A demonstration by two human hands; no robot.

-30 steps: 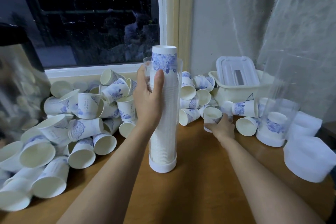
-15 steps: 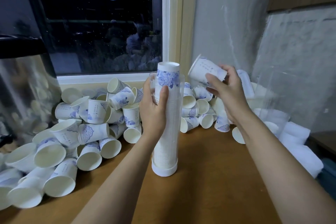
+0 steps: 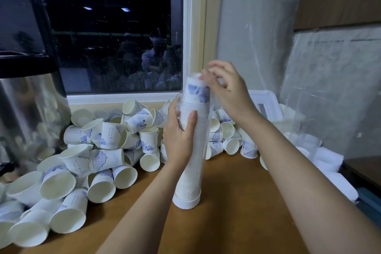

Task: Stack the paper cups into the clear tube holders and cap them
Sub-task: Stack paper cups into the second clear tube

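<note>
- At the middle of the wooden surface (image 3: 237, 218), just beside the heap of loose paper cups (image 3: 99, 150), the clear tube holder (image 3: 201, 150) stands upright where it stood half a second ago. The left hand (image 3: 179, 140) is clamped round its upper part.
- Inside it, the cup stack (image 3: 188, 183) runs from the white base cap (image 3: 186, 203) to past the tube's mouth, and is now one cup taller.
- That top cup (image 3: 194, 93), blue-patterned and bottom up, was in the air to the right of the tube half a second ago. It now sits on the stack, mostly above the rim.
- The right hand (image 3: 228, 90) has its fingertips (image 3: 204, 77) at the cup's top. Blur hides whether they pinch it or are letting go.
- The tube looks full, so pressing the stack down and capping it seems the likely next step. No top cap is on it yet.
</note>
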